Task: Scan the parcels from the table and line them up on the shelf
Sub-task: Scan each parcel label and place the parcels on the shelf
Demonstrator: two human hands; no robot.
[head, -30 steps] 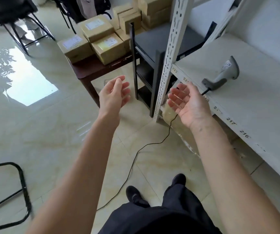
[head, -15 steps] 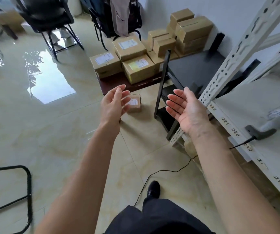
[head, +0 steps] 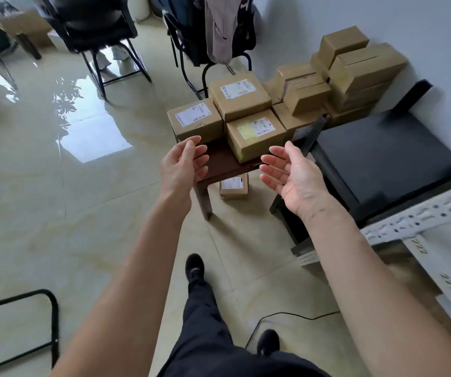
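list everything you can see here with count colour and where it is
labelled parcels: three, brown with white labels, front of the table
plain parcels: a stack, brown, exact count unclear, back of the table by the wall
small parcel: one, brown with a white label, on the floor under the table
table: one, dark brown, ahead of the hands
black stand: one, black, right of the table
shelf: one, white, numbered edge, far right
chairs: two, black, at the back; one has clothes draped over it
cable: one, black, on the floor
floor: beige glossy tiles
shoes: two, black
left hand: open, empty, near the table's front edge
right hand: open, empty, palm facing left
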